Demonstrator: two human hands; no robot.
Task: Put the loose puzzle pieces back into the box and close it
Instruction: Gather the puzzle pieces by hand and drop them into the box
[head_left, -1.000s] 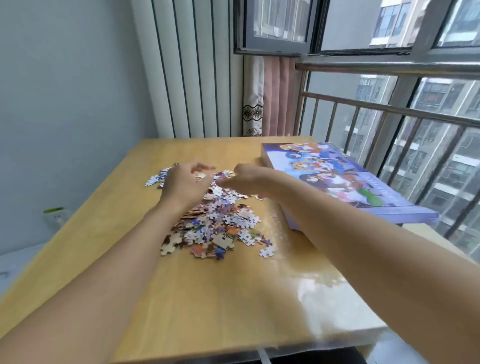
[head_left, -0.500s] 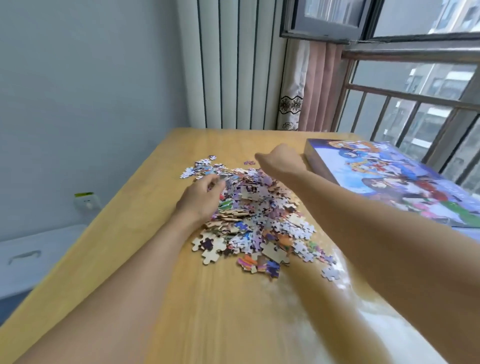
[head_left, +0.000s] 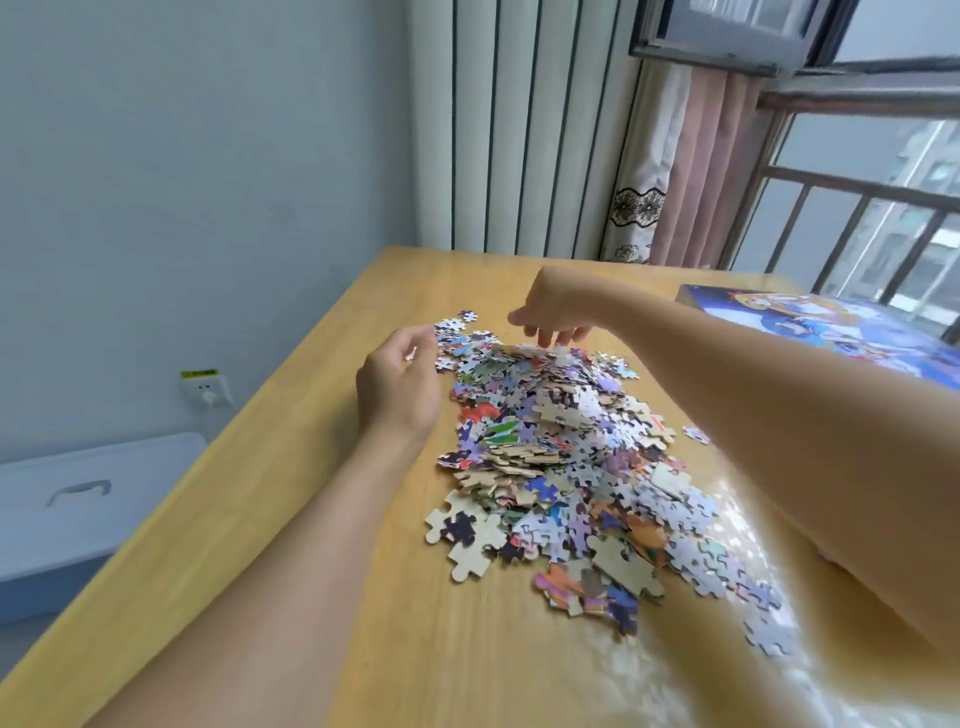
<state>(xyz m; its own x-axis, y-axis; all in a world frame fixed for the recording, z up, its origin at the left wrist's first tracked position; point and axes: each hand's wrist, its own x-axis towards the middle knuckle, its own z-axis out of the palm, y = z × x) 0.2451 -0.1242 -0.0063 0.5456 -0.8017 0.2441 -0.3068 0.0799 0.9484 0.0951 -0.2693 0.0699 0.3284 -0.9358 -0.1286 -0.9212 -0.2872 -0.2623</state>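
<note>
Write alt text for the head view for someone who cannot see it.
A heap of loose puzzle pieces lies on a wooden table; the left hand hovers at its left edge, the right hand reaches fingers down onto its far end. The closed puzzle box sits right.

I see the puzzle pieces (head_left: 561, 457) at centre frame as a jumble of purple, white, orange, blue and green, some showing plain tan backs. The table (head_left: 291, 519) is honey-yellow wood. At the right edge the box (head_left: 831, 327) shows blue-purple cartoon art. Upper right, the curtain (head_left: 691, 171) is dusty pink with a black floral border.
</note>
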